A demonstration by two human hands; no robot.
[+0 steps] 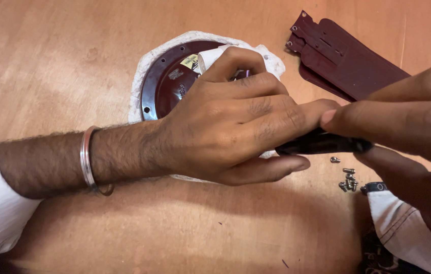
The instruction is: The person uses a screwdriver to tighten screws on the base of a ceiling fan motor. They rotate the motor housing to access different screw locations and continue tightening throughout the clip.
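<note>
On the wooden bench (48, 61) a round maroon disc (162, 89) lies inside a white foam cradle (139, 76), toward the far middle of the bench. The foam rim shows around the disc's left and far sides; the rest is hidden under the left hand (230, 122). A yellow label and a white cylinder (210, 57) sit on the disc, just by the forefinger.

The left hand is curled over the disc, fingers closed round the near end of a dark tool (322, 143). A steel bangle (88, 160) circles that wrist. The right hand (403, 122) comes in from the right edge, thumb and fingers pinched on the same tool's other end, so both hands grip it together.

Maroon blades (342, 61) lie stacked at the far right corner. Loose screws (347, 180) lie in a small heap near the right edge, just below the tool.
</note>
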